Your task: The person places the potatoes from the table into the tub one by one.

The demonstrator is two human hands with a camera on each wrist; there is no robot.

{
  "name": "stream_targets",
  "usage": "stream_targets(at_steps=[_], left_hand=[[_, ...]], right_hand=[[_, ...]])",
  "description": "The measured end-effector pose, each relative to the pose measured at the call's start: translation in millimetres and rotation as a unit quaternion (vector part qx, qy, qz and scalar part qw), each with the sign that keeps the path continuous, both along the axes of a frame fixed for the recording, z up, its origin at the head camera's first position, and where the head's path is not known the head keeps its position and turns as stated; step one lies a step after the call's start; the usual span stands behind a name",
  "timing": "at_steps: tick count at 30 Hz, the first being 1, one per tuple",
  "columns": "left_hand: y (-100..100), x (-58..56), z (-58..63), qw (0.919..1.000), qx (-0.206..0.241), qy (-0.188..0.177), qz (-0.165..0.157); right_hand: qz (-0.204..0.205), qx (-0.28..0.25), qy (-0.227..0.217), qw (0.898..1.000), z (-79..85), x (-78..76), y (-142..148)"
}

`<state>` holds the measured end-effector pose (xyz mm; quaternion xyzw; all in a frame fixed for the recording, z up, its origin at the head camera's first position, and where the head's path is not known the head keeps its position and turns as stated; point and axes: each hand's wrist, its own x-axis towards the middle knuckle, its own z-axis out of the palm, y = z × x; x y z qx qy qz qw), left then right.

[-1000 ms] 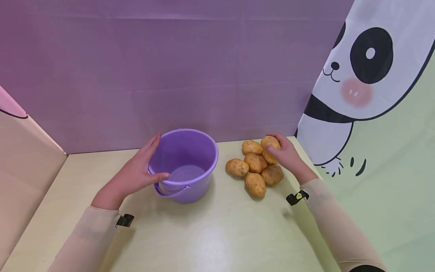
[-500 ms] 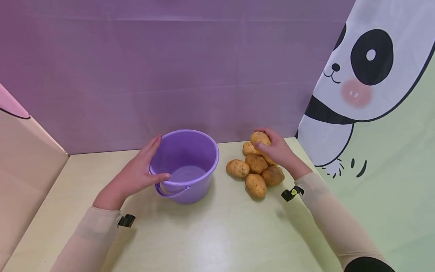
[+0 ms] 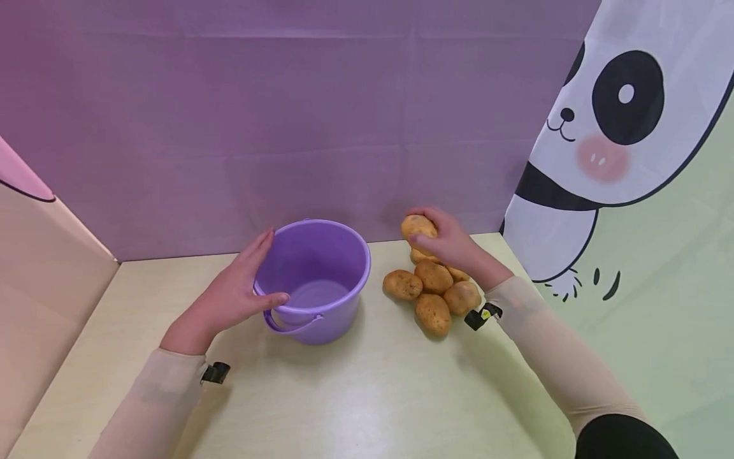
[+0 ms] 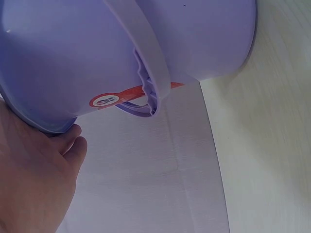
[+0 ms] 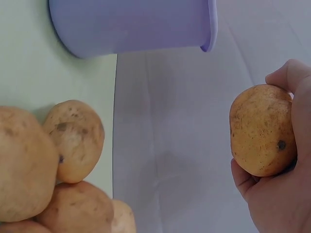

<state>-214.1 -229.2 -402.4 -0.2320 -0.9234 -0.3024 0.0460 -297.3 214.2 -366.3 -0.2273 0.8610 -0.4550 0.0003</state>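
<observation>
A purple plastic bucket [image 3: 338,319] stands upright on the table, its handle hanging down at the front left and its bare bottom visible inside. My left hand [image 3: 229,293] grips the rim on the left side, thumb lying across the front edge. To the right of the bucket, my right hand [image 3: 459,245] holds a brown potato [image 3: 418,227] raised above the others; the right wrist view shows fingers and thumb around this potato [image 5: 260,131]. Beneath and in front of that hand lies a cluster of several potatoes [image 3: 432,276], some partly hidden behind the hand or one another.
The pale table [image 3: 344,401] ends at a purple backdrop [image 3: 321,127] close behind the bucket. A panda-printed sheet [image 3: 631,159] borders the right side, and a pinkish sheet [image 3: 46,268] borders the left. The bucket's rim [image 3: 367,261] stands higher than the potatoes on the table.
My right hand has lifted the potato from the back right of the cluster and carried it left, toward the bucket. The left hand and bucket have stayed in place.
</observation>
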Motion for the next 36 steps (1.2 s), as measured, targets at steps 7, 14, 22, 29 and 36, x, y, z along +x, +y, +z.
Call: stream_targets(at_steps=[7,14,22,29,36], left_hand=[[-0.1,0.0,-0.2,1.0000,0.002,0.002,-0.001],[0.9,1.7,1.2,1.0000,0.004,-0.002,0.002],[1.3,0.0,0.0,1.0000,-0.001,0.001,0.000],[2.3,0.5,1.5,1.0000,-0.001,0.006,0.000],[0.4,-0.8,0.4,0.9999,-0.004,0.011,0.000]], right_hand=[[0.025,0.007,0.003,1.000,10.6,-1.8,-15.0],[0.045,0.010,0.015,0.999,16.2,-3.3,-33.9],[0.066,0.002,0.031,0.997,23.6,-4.1,-55.1],[0.089,0.005,0.040,0.995,29.8,-10.0,-77.2],[0.116,0.018,0.054,0.992,35.0,-15.2,-100.3]])
